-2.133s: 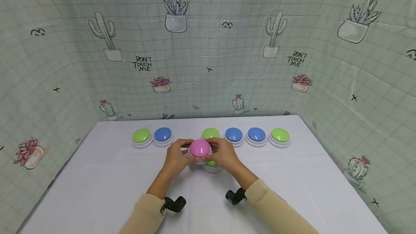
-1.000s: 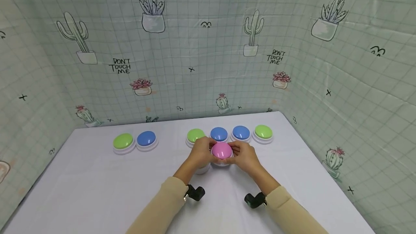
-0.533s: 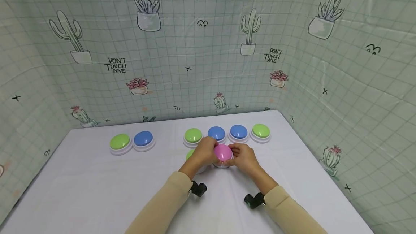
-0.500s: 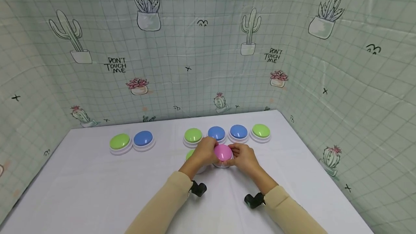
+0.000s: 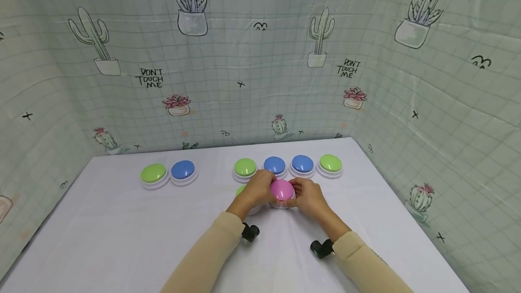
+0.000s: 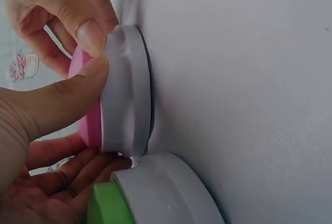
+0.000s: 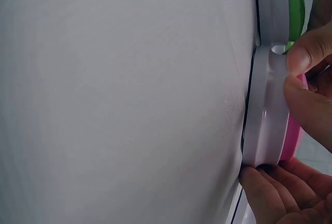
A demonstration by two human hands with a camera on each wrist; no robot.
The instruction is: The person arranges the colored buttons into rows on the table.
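Observation:
A pink push button (image 5: 282, 190) with a white round base stands on the white table between my two hands. My left hand (image 5: 259, 189) holds its left side, thumb at the near edge of the base. On the other side my right hand (image 5: 311, 197) grips it, and the two thumbs meet in front. In the right wrist view the button's white base (image 7: 264, 110) appears to rest on the cloth. Right beside it is a green button (image 6: 111, 203), its base touching or nearly touching; my left hand hides much of it in the head view.
Behind the hands a row holds a green button (image 5: 245, 167), a blue button (image 5: 274, 165), another blue button (image 5: 302, 163) and a green button (image 5: 330, 163). Farther left stand a green button (image 5: 153, 172) and a blue button (image 5: 183, 169). A patterned cloth backdrop (image 5: 220, 67) surrounds the table.
Both hands have carried the pink button rightward, from overlapping the front green button in view to a spot at its right. Over the last half second the hands and button barely move; the view shifts slightly.

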